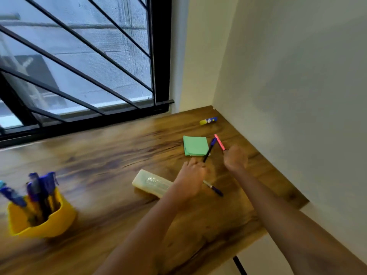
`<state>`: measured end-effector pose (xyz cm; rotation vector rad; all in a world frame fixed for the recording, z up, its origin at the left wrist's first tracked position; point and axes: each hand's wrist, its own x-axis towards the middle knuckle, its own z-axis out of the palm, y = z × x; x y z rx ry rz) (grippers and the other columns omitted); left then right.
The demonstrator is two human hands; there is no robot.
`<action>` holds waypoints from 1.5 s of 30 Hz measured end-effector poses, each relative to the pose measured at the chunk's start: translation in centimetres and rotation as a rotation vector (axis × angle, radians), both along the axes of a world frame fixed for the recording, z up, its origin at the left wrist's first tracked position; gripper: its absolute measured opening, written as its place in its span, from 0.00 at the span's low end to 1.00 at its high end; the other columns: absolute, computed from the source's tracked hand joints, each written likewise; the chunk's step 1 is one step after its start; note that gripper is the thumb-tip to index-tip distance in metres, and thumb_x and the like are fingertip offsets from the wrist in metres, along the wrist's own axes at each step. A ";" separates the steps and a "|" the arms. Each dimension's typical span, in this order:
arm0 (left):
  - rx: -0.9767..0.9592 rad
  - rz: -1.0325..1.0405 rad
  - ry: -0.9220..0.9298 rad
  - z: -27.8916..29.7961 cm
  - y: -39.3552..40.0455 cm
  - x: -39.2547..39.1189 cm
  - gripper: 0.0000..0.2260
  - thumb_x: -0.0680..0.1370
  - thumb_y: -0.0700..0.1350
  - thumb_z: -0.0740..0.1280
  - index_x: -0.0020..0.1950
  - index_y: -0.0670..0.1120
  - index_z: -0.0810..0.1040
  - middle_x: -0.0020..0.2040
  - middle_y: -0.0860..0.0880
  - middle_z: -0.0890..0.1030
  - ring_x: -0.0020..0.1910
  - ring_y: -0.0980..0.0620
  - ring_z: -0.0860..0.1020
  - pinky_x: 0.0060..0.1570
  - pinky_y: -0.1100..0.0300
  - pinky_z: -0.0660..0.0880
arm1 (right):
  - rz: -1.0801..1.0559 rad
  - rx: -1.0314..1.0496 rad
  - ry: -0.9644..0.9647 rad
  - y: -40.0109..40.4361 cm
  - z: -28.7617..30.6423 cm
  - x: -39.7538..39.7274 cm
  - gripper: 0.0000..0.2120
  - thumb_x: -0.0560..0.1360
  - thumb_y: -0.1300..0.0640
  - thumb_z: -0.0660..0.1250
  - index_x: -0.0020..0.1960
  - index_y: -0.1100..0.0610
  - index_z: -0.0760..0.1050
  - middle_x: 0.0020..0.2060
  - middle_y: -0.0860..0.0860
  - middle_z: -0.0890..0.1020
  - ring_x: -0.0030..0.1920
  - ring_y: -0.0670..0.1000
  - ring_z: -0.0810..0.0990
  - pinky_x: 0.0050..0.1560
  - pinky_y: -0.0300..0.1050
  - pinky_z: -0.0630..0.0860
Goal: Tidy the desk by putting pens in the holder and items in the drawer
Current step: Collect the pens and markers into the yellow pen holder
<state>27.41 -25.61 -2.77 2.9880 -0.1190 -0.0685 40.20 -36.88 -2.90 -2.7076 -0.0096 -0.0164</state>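
Both hands sit mid-frame over the desk (99, 155): left hand (191, 175) pinches a blue pen (209, 148) lying across the green notes (195, 145), right hand (235, 157) grips a pink pen (219, 142). Yellow holder (39, 223), lower left, is full of pens. Another pen (214, 189) lies between the arms.

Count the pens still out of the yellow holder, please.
3. A blue pen in the left hand, a pink pen in the right hand, another blue pen lying by the left wrist.
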 end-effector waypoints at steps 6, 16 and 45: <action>0.143 -0.084 -0.029 -1.7 -0.1 2.2 0.13 0.79 0.42 0.61 0.64 0.47 0.72 0.65 0.46 0.73 0.66 0.45 0.66 0.66 0.49 0.65 | 0.081 -0.086 -0.025 0.8 -0.8 2.7 0.10 0.78 0.61 0.64 0.59 0.62 0.75 0.55 0.59 0.80 0.57 0.58 0.78 0.49 0.48 0.75; -0.111 -0.038 -0.150 2.0 2.2 2.4 0.12 0.80 0.42 0.59 0.64 0.44 0.70 0.59 0.45 0.72 0.49 0.50 0.77 0.50 0.57 0.76 | -0.123 0.454 -0.062 1.6 0.7 3.3 0.10 0.77 0.61 0.64 0.56 0.65 0.77 0.52 0.59 0.81 0.51 0.57 0.80 0.43 0.43 0.71; -0.569 0.832 -0.111 12.0 24.0 -25.9 0.07 0.70 0.37 0.73 0.46 0.40 0.79 0.42 0.44 0.79 0.43 0.46 0.79 0.41 0.54 0.78 | 0.913 0.758 0.157 26.5 7.9 -25.5 0.03 0.72 0.62 0.71 0.46 0.60 0.79 0.39 0.58 0.85 0.39 0.53 0.85 0.43 0.45 0.81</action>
